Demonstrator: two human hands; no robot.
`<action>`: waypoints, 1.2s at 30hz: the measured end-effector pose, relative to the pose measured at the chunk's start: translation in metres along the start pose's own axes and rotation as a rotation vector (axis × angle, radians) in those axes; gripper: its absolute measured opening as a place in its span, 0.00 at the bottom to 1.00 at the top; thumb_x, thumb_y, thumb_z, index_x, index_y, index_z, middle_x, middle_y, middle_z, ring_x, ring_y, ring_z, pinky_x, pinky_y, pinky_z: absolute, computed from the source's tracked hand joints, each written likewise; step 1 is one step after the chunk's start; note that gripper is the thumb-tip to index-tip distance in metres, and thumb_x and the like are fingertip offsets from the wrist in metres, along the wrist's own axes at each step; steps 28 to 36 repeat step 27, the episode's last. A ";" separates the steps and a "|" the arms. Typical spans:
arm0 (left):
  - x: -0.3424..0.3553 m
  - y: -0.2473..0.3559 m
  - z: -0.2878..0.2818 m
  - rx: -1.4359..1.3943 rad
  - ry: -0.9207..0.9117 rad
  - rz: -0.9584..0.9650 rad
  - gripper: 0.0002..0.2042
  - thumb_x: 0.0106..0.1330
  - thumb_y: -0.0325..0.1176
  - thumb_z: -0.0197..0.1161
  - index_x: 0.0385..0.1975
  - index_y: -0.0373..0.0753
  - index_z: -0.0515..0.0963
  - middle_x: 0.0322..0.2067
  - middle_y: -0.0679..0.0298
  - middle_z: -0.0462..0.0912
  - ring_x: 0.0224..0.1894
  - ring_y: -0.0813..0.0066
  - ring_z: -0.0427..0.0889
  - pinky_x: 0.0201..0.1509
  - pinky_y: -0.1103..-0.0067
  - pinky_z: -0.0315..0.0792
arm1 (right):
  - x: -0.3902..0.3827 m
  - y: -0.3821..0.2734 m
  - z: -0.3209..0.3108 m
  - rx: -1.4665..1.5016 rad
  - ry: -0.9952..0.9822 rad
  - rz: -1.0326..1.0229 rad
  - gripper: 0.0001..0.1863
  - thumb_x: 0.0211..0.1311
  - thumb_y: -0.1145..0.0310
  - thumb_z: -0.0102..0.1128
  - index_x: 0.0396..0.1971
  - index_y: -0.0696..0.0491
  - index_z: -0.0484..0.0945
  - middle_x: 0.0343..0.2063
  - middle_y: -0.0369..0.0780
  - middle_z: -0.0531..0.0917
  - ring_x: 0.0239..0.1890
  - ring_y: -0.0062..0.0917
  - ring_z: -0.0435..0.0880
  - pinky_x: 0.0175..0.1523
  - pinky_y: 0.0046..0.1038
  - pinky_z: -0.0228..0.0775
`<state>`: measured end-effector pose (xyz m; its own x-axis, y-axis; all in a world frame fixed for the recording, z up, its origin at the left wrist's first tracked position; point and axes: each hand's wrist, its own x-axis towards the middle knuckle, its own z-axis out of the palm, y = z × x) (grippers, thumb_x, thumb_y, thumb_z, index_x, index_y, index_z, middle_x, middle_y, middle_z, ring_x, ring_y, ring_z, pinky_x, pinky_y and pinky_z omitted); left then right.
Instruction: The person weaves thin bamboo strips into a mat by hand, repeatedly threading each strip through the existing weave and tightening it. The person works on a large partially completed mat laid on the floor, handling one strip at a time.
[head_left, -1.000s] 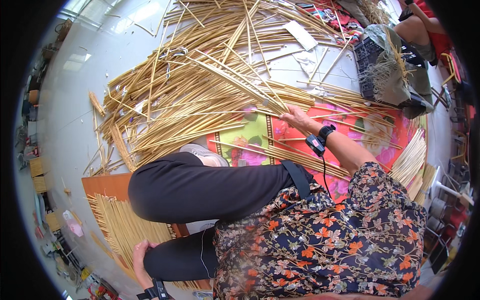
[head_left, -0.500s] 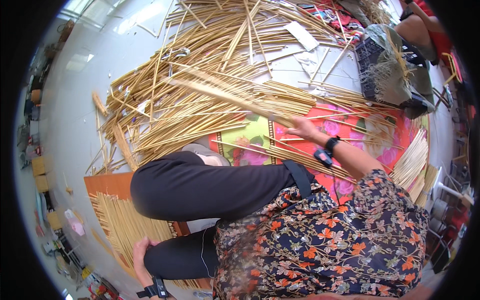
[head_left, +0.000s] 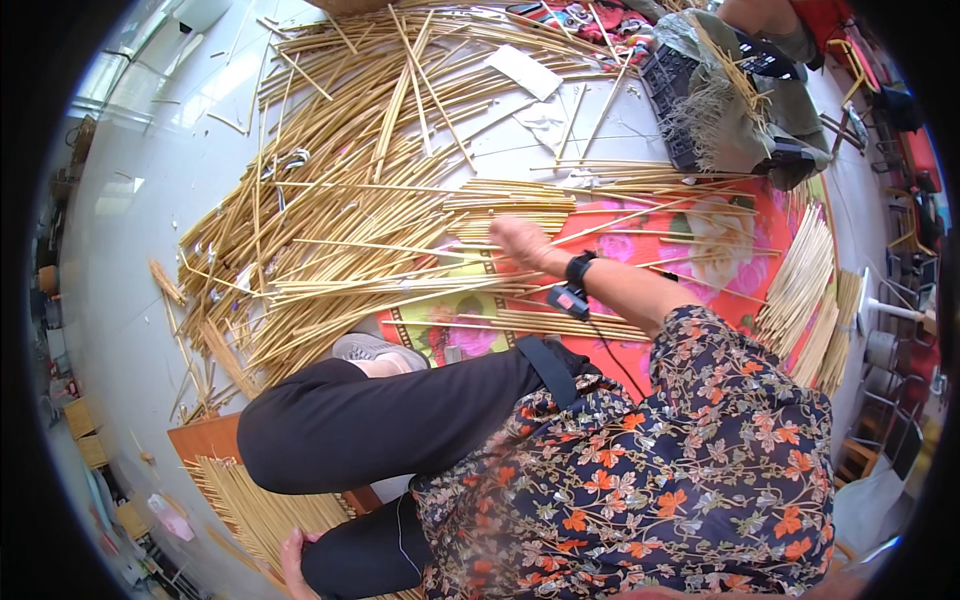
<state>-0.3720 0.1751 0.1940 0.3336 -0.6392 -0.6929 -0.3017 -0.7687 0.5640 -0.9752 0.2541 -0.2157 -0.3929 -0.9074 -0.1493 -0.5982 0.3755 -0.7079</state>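
My right hand (head_left: pixel 522 243) reaches over a flowered red and green cloth (head_left: pixel 600 345), beside a short bundle of tan stalks (head_left: pixel 510 212). It is blurred and its fingers point away from me, so its grip is unclear. My left hand (head_left: pixel 292 560) is low on the left against my dark trouser leg, at the edge of a row of stalks (head_left: pixel 265 505) laid side by side on a brown board (head_left: pixel 205 437). The leg hides most of its fingers. A large loose heap of stalks (head_left: pixel 350 170) spreads beyond my knee.
A dark crate (head_left: pixel 675 110) draped with grey-green cloth stands at the far right. Fanned pale stalks (head_left: pixel 800 270) lie on the right edge of the cloth. A white sheet (head_left: pixel 525 72) rests beyond the heap. Another person's bare leg (head_left: pixel 760 18) shows at the top right.
My right hand has moved left, and the stalks it held out over the heap no longer show raised in it. The view has shifted; my left hand stays by my leg.
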 end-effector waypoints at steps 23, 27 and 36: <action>-0.007 0.014 -0.012 0.010 0.011 -0.119 0.15 0.70 0.43 0.69 0.43 0.35 0.83 0.37 0.61 0.84 0.39 0.70 0.82 0.47 0.74 0.76 | 0.014 0.188 -0.138 -0.793 0.107 0.383 0.10 0.68 0.68 0.52 0.40 0.49 0.85 0.44 0.43 0.83 0.51 0.41 0.83 0.55 0.43 0.78; -0.004 0.017 -0.008 0.003 -0.018 -0.122 0.17 0.70 0.45 0.69 0.44 0.35 0.82 0.38 0.59 0.85 0.40 0.69 0.83 0.48 0.74 0.77 | 0.009 0.194 -0.151 -0.674 0.181 0.397 0.10 0.67 0.65 0.57 0.43 0.47 0.84 0.43 0.45 0.82 0.51 0.44 0.82 0.54 0.43 0.77; -0.004 0.017 -0.008 0.003 -0.018 -0.122 0.17 0.70 0.45 0.69 0.44 0.35 0.82 0.38 0.59 0.85 0.40 0.69 0.83 0.48 0.74 0.77 | 0.009 0.194 -0.151 -0.674 0.181 0.397 0.10 0.67 0.65 0.57 0.43 0.47 0.84 0.43 0.45 0.82 0.51 0.44 0.82 0.54 0.43 0.77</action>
